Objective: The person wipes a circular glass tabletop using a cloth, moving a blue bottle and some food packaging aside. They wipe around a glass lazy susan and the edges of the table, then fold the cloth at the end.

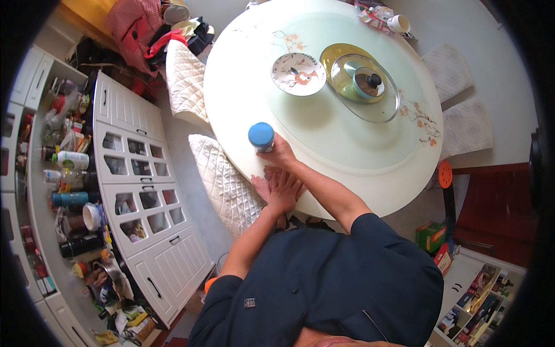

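My right hand grips a jar or canister with a blue lid near the left edge of the round table. Just nearer to me, my left hand holds a pink cloth down against the tabletop, its fingers spread over it. Parts of the cloth show around the hand; the rest is hidden beneath it. Farther in, on the pale green glass turntable, sits a bowl with a floral pattern. To its right, a glass lid with a black knob lies over a small bowl and a yellowish plate.
Quilted chair covers stand close against the table's left side. A white cabinet and a cluttered counter run along the left. A cup and packets occupy the far right rim. At lower right is an open drawer.
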Tool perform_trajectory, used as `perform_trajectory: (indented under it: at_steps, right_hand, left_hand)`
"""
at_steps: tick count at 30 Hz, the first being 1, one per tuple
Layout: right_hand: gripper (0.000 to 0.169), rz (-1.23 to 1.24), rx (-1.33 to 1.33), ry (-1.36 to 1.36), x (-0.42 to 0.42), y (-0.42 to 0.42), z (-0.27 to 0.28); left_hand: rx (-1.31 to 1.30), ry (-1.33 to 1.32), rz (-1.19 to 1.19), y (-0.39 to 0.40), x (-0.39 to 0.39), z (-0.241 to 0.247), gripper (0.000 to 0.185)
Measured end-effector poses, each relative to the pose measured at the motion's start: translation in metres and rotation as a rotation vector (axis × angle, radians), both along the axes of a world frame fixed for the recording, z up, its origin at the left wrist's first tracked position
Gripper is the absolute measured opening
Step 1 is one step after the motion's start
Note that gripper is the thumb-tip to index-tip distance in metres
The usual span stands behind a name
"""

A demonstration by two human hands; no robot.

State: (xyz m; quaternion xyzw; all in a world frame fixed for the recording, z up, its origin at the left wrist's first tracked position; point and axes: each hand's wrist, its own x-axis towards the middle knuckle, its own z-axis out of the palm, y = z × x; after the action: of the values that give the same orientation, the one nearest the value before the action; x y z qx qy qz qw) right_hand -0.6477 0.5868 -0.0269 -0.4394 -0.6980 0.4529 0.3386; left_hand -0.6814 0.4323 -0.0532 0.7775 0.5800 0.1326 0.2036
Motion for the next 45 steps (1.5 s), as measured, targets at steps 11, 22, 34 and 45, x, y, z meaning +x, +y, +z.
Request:
perform_trajectory:
  at_steps: [11,22,34,45]
  right_hand:
    - [0.084,0.006,0.029,-0.159,-0.017,0.001,0.019]
    - [0.033,-0.439,-0.294,0.061,0.203,-0.099,-0.027]
    - [0.037,-0.844,-0.900,1.047,0.399,-0.080,-0.037]
    - [0.023,-0.787,-0.930,1.012,0.430,-0.033,-0.042]
  left_hand:
    - [-0.029,0.037,-0.026,0.004,-0.005,0.002,0.055]
    - [-0.062,0.229,-0.122,0.032,0.011,0.019,0.063]
    - [-0.097,0.294,0.157,0.085,0.040,0.013,0.075]
    - [-0.102,0.291,0.241,0.051,0.050,0.016,0.080]
